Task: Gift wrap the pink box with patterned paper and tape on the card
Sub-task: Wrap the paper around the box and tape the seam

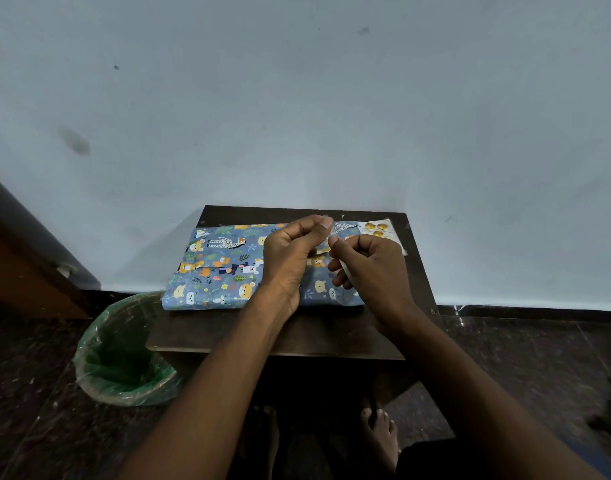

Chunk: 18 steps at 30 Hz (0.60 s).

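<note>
The box wrapped in blue animal-patterned paper (224, 268) lies flat on a small dark table (297, 337); no pink shows. A white card with gold balloons (378, 228) sits at its far right end, partly hidden by my hands. Both hands hover over the right half of the box. My left hand (290, 258) is curled, thumb and forefinger pinching a small clear strip of tape (326, 237). My right hand (369, 268) is curled too and pinches the other end; something pale shows under its fingers, too hidden to name.
A bin lined with a green bag (124, 355) stands on the dark floor left of the table. A pale wall (297, 116) rises right behind the table. A wooden door (20, 271) is at the far left. My bare feet (380, 434) are under the table's front edge.
</note>
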Each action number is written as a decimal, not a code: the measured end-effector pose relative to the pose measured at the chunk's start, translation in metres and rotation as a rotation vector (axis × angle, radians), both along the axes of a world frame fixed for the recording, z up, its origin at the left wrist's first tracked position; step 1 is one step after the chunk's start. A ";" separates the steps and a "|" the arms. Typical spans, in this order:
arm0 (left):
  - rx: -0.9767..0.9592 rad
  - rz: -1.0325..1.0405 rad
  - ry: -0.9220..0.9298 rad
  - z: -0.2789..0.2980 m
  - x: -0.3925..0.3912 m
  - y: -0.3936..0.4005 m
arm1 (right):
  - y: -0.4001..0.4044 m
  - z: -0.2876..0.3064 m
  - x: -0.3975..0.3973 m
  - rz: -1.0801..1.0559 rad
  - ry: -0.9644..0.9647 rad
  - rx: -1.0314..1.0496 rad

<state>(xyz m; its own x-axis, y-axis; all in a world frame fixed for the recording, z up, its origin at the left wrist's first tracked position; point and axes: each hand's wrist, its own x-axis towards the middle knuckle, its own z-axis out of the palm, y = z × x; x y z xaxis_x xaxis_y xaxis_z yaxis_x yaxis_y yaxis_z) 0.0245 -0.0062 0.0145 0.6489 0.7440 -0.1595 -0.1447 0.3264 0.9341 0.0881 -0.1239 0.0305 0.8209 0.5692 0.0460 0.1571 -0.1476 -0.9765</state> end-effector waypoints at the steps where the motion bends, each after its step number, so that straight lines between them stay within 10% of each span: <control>1: -0.015 -0.001 0.001 -0.001 0.000 -0.001 | -0.001 0.001 0.000 -0.006 -0.003 -0.018; 18: 0.147 -0.180 -0.038 0.008 -0.004 -0.012 | -0.014 0.002 0.007 0.007 0.058 -0.110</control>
<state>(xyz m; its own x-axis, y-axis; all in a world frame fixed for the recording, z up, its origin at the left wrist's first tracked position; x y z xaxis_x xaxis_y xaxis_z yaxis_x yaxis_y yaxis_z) 0.0205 -0.0186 0.0226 0.7767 0.6291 -0.0312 -0.1322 0.2113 0.9685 0.0949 -0.1383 0.0326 0.8166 0.5736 -0.0639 0.1025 -0.2531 -0.9620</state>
